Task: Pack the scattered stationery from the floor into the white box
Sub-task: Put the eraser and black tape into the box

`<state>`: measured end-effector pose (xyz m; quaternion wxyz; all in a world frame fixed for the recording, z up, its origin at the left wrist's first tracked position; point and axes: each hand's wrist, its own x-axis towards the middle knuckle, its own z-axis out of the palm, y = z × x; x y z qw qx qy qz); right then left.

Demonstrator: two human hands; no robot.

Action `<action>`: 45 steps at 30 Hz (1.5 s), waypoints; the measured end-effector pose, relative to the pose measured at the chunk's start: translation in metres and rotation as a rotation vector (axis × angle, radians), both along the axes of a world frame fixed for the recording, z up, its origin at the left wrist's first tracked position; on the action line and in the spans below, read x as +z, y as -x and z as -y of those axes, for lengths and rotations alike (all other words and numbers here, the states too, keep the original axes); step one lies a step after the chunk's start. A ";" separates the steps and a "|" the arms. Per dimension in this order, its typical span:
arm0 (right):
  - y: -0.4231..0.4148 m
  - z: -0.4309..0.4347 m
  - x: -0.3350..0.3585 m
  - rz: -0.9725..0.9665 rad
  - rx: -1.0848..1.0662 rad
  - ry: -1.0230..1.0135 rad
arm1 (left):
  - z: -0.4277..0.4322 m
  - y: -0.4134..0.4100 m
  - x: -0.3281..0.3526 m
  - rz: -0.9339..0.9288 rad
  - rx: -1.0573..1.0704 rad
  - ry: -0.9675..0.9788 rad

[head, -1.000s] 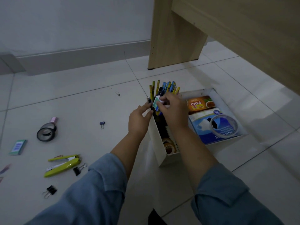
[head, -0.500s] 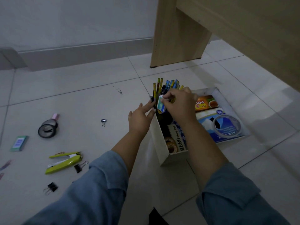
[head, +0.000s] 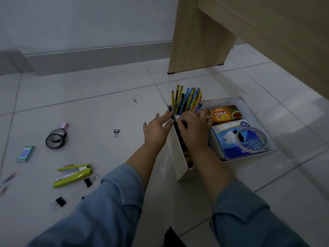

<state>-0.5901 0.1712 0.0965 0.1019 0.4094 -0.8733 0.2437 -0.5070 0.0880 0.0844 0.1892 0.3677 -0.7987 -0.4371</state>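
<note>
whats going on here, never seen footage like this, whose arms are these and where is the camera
No machine here: a person in blue sleeves wears one camera on the head, looking down at their own hands. The left hand touches with straight fingers the tall white cardboard box, which holds a bunch of coloured pencils. The right hand pinches a small pale item at its rim; what it is cannot be told. On the tiled floor wait a yellow-green stapler, black tape rolls, a small green box and black binder clips.
</note>
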 end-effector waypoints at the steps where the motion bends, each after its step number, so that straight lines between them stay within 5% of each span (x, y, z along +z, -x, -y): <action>1: 0.001 0.001 -0.001 -0.009 0.028 -0.023 | 0.001 0.000 0.000 0.008 -0.005 0.001; 7: -0.001 -0.005 0.008 0.139 0.112 0.193 | 0.001 -0.004 0.000 -0.023 -0.010 -0.039; 15: -0.003 -0.003 0.007 0.143 0.080 0.116 | -0.003 -0.006 -0.003 -0.039 -0.033 -0.072; 20: -0.015 0.014 0.029 0.155 0.079 0.296 | 0.002 -0.028 0.000 -0.215 0.150 -0.137; 25: -0.071 0.054 0.026 0.281 0.295 0.446 | 0.023 -0.074 -0.011 -0.258 0.329 -0.134; 35: -0.169 0.124 -0.079 0.633 0.469 0.017 | 0.100 -0.217 -0.066 -0.137 0.782 -0.065; 45: -0.219 0.285 -0.092 0.379 0.819 -0.515 | 0.169 -0.293 -0.091 0.207 1.034 0.033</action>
